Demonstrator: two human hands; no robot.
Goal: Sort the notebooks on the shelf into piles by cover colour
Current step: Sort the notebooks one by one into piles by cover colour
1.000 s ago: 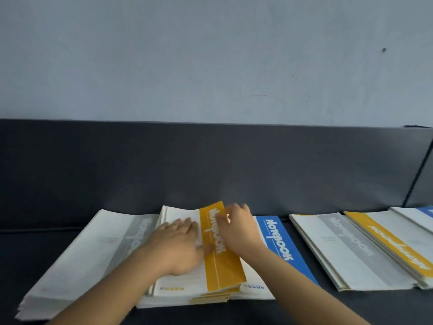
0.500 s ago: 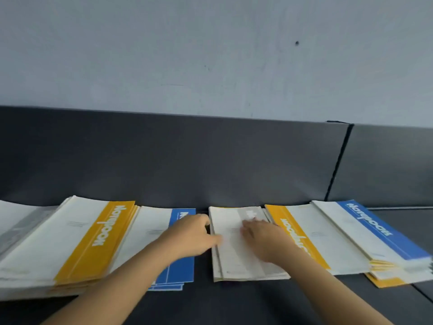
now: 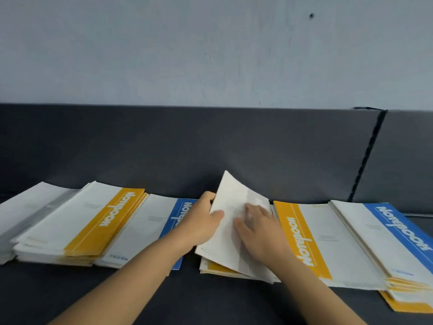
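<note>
The grey-band notebook [image 3: 230,207] is being held at the centre of the shelf [image 3: 210,301], atop a short pile w/ a yellow cover [image 3: 218,267] showing at its near edge. Its left edge is being gripped by the left hand [image 3: 199,221]: thumb on the cover, fingers curled underneath, so that side is being kept tilted up off the pile while the right side is lying low. The right hand [image 3: 260,233] is being rested flat on the cover, approx. over the grey band, fingers straight & slightly apart, nothing being clasped.

To the left, a blue-band notebook [image 3: 150,233] is being partly hidden by the left forearm. Its left part is being overlapped by a yellow-band pile [image 3: 103,226], which in turn is being laid over a grey-band pile [image 3: 28,214] at the far left edge.

To the right, just beside the centre pile, a yellow-band notebook [image 3: 311,240] is lying flat. Its right side is being overlapped by a blue-band pile [image 3: 393,233], w/ yellow covers peeking out beneath at the near corner. "Notebook" lettering is being seen upside down on the bands. A dark back panel [image 3: 187,148] & pale wall [image 3: 210,55] are being seen behind.
</note>
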